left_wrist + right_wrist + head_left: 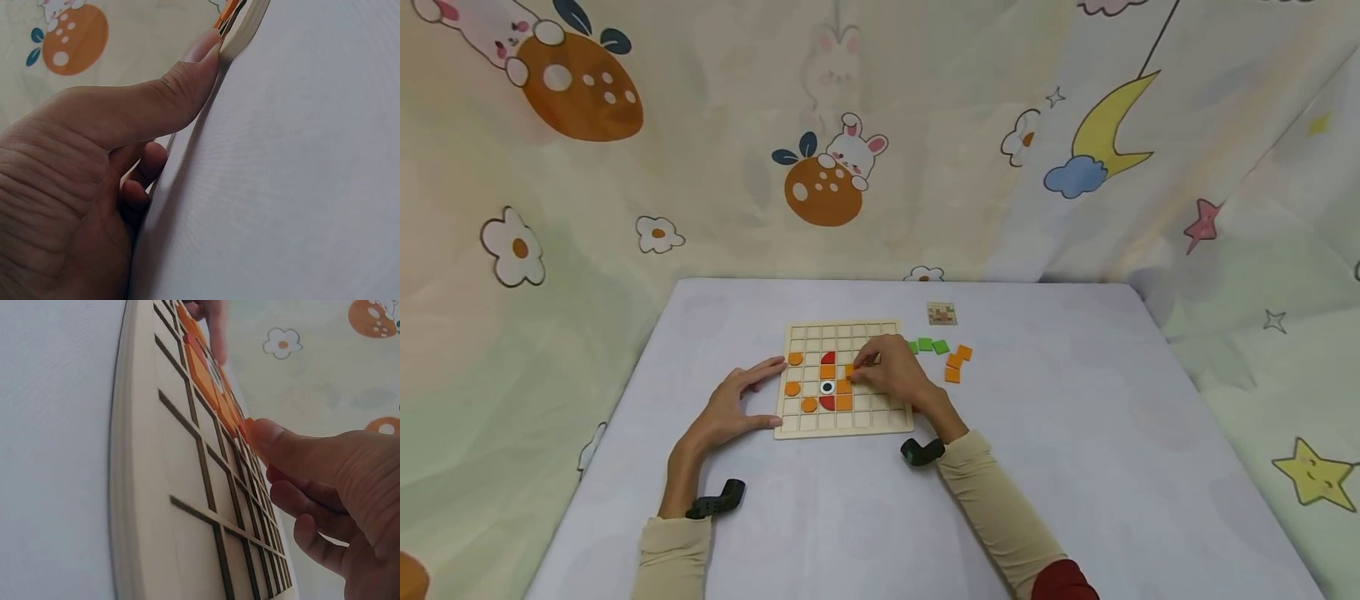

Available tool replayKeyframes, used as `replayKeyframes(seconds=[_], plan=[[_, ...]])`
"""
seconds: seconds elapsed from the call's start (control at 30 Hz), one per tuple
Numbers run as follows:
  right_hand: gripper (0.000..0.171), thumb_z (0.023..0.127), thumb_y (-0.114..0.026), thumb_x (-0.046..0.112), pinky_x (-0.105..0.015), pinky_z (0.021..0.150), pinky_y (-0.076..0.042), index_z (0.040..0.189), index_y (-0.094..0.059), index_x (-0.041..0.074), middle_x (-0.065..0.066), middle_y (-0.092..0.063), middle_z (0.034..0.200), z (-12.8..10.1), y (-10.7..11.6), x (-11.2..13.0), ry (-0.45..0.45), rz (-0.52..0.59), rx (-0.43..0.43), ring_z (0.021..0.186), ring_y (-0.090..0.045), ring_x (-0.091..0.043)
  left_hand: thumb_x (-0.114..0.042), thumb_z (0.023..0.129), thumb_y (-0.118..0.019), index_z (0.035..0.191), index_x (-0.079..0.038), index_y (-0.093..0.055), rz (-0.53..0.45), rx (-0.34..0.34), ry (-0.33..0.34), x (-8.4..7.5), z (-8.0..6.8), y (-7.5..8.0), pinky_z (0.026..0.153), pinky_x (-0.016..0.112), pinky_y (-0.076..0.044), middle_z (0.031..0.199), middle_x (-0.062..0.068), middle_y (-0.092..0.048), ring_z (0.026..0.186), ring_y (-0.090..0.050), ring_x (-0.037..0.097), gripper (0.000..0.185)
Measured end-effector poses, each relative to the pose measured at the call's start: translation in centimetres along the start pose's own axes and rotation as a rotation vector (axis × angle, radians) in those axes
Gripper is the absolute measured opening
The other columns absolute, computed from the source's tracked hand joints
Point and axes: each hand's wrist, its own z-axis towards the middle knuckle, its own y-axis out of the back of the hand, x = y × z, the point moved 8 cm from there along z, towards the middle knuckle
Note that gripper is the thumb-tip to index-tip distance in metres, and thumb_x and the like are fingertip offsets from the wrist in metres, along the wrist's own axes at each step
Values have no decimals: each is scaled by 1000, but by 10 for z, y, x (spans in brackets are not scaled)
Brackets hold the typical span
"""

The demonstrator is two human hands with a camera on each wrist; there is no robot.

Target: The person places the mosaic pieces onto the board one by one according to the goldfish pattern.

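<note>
Near the middle of the head view, the person's right hand [895, 372] pinches an orange square [849, 372] between thumb and finger, at the face of the wooden board [876, 423]; whether the square touches its cell cannot be told. The left hand [728, 407] has thumb and fingers spread apart, their tips against the board's left edge, gripping no loose piece.

To seat the square well, the person would probably do best to line its sides up with the cell's grooves, lower it flat and let go without nudging the pieces beside it, while the left hand steadies the board.

Counted on the board: three orange discs [792, 388] toward its left, two red rounded pieces [827, 357], one white disc with a black dot [827, 387], and three orange squares [844, 402] besides the pinched one. Right of centre lie three more loose orange squares [952, 375] and three green squares [926, 344], one partly hidden; above them, one small patterned card [942, 313].
</note>
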Motion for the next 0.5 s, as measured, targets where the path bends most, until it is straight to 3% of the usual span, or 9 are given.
replayKeyframes(seconds=[0.2, 0.5], plan=[[10, 82, -84, 19, -26, 69, -52, 89, -81, 13, 3, -76, 89, 1, -8, -3, -33, -32, 20, 79, -64, -9, -50, 68, -90, 150, -33, -48, -18, 3, 8, 1, 1, -2, 86, 36, -33, 161, -12, -40, 97, -39, 12, 94], [7, 88, -78, 16, -31, 84, -52, 91, -83, 12, 2, -74, 92, 4, -17, 4, 5, -101, 60, 90, -62, -11, -48, 66, -91, 150, -29, -50, -22, -7, -8, 1, -1, 1, 86, 34, -33, 161, -7, -41, 97, -40, 12, 95]])
